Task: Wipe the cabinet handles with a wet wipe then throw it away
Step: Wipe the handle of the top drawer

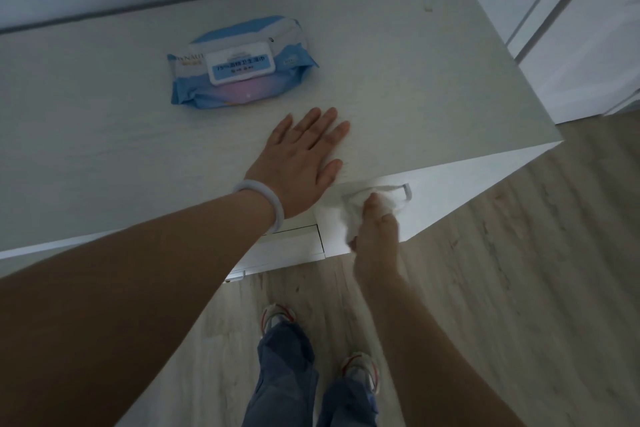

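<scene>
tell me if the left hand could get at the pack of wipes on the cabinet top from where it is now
Probably yes. The left hand lies flat and holds nothing on the cabinet top, and only bare surface shows between its fingertips and the pack of wipes. The right hand works at the handle.

A white cabinet top is carrying 1 blue pack of wet wipes, lying flat toward the back. A left hand is resting palm-down near the front edge. The cabinet is standing on pale wood-grain floor.
</scene>
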